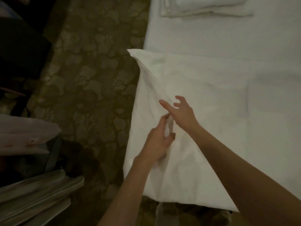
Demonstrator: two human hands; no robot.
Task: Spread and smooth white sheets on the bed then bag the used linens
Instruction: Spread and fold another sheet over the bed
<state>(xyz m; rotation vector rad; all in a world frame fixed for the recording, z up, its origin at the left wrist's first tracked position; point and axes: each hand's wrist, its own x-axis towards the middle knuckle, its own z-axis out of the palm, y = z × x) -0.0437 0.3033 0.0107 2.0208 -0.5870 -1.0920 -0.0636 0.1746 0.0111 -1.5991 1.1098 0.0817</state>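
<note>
Your left hand (157, 144) pinches a fold of the white sheet (187, 98) at the bed's (228, 38) near left corner, its grip closed on cloth, likely anchoring it. Your right hand (180, 111) hovers just beyond, fingers spread, grip loose, seemingly ready to smooth. Folded linens (203, 7) lie at the bed's far end.

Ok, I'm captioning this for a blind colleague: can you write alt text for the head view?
Two bare hands work a fold of white sheet at the bed's corner: the left hand pinches the cloth, the right hand hovers with fingers spread. Folded white linens lie further up the bed, and patterned carpet runs alongside.
</note>
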